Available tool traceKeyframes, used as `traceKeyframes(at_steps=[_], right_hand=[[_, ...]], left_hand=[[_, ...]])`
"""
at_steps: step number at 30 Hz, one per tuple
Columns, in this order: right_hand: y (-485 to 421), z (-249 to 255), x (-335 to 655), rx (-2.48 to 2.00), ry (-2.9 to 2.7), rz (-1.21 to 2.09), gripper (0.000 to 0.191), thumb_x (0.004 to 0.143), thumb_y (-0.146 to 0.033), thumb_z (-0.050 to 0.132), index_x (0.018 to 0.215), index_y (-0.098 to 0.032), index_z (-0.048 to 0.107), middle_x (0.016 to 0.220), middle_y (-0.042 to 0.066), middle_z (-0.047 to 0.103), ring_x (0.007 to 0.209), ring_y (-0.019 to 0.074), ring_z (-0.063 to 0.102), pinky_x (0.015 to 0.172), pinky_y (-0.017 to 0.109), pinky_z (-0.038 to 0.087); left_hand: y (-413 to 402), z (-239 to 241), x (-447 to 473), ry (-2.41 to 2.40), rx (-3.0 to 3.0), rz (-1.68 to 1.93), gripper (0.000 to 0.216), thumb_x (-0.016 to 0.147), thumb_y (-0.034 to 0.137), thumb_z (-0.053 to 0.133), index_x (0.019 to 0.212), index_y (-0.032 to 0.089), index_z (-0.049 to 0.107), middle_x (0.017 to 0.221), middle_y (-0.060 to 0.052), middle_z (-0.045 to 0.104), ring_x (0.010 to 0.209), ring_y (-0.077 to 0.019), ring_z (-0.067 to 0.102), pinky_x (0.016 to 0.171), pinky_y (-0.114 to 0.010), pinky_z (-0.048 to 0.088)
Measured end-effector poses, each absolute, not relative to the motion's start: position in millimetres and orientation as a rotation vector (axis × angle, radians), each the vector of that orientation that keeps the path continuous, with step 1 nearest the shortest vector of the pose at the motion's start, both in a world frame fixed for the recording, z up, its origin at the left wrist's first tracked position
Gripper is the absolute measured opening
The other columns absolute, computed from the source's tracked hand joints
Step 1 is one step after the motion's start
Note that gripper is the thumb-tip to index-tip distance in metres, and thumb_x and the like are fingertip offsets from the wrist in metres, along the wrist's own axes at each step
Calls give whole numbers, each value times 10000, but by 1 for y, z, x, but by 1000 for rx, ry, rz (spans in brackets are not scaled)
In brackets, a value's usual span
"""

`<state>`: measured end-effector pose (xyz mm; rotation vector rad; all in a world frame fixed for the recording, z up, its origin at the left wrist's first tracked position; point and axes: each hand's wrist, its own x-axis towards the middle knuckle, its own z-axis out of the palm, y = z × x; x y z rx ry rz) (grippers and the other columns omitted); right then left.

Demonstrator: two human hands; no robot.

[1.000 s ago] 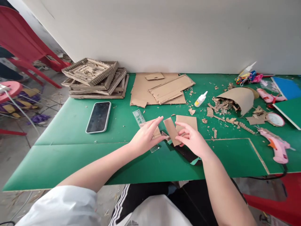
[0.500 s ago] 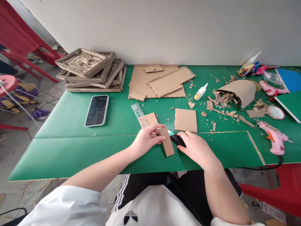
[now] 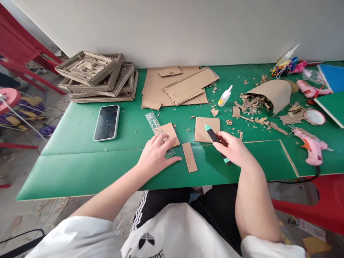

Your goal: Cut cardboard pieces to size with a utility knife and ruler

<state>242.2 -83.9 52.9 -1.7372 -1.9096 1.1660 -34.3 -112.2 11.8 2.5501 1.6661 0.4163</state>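
Note:
My right hand grips a black and teal craft knife, its tip raised over a square cardboard piece. My left hand lies flat with fingers spread on a clear plastic ruler, beside a small cardboard piece. A narrow cardboard strip lies loose on the green mat between my two hands.
A phone lies to the left. Stacked cardboard frames sit at the back left, flat cardboard sheets behind centre. A glue bottle, a scrap-filled cardboard roll and pink glue guns are at the right.
My left hand let go of the narrow strip, which now lies on the mat, and moved onto the ruler. My right hand lifted the craft knife off the mat.

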Motion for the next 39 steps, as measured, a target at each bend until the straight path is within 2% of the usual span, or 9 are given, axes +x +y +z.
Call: traceKeyframes(at_steps=[3,9,12,16,19,27,30,34,39], right_hand=[[-81,48,242,-1682,-1862,1255,274,833,-373,505,1074,-255,560,1006,28,673,838,187,635,666,297,518],[-81,47,241,-1668,-1772,1318,303,833,-380,525,1116,-272,537,1000,27,685,879,195,635,673,302,510],[-81,46,241,-1649,-1744,1321,317,829,-367,528,1128,-262,526,973,29,692,845,184,629,650,293,495],[-81,44,239,-1595,-1706,1325,331,822,-357,528,1131,-240,518,876,22,692,719,159,602,585,280,460],[-81,42,238,-1564,-1692,1338,350,820,-357,531,1148,-237,517,882,28,690,743,165,604,599,285,460],[-80,39,237,-1558,-1722,1362,324,828,-361,526,1131,-249,514,892,32,680,786,185,618,593,293,462],[-81,37,231,-1532,-1710,1382,312,843,-360,496,1132,-244,508,888,29,663,794,182,624,644,312,483],[-83,35,220,-1488,-1757,1436,313,870,-364,445,1155,-242,484,886,16,638,742,159,623,675,323,482],[-85,31,208,-1400,-1771,1567,315,882,-391,433,1163,-256,477,1056,29,638,734,135,610,686,312,483]], left_hand=[[-115,-3,-50,1631,2678,402,725,797,579,570,1350,128,444,1390,-210,440,1315,-404,365,1002,-584,413],[-124,4,-53,1318,2956,882,497,862,189,591,1329,98,450,1114,-143,665,1118,-240,605,969,-360,530],[-143,22,-37,1164,3012,1021,500,818,113,633,1284,33,471,1088,-155,673,1137,-233,592,990,-335,520],[-172,19,-9,905,2961,925,360,838,183,629,1149,17,554,1095,-149,674,1173,-264,559,973,-338,535],[-185,1,4,874,2926,855,293,862,203,600,1087,15,586,1068,-146,683,1140,-270,583,946,-326,551],[-179,4,-2,944,2832,833,389,879,435,539,1090,114,603,1151,-138,653,1024,-262,631,806,-376,579],[-157,9,-14,1242,2769,736,341,914,348,484,1182,155,565,1214,-131,619,1090,-247,592,901,-408,528],[-122,2,-36,1583,2685,309,412,945,346,412,1296,152,505,1369,-149,490,1279,-286,450,1019,-461,429],[-96,4,-55,1771,2616,196,438,965,357,335,1292,131,518,1389,-159,464,1320,-285,401,1071,-445,362]])
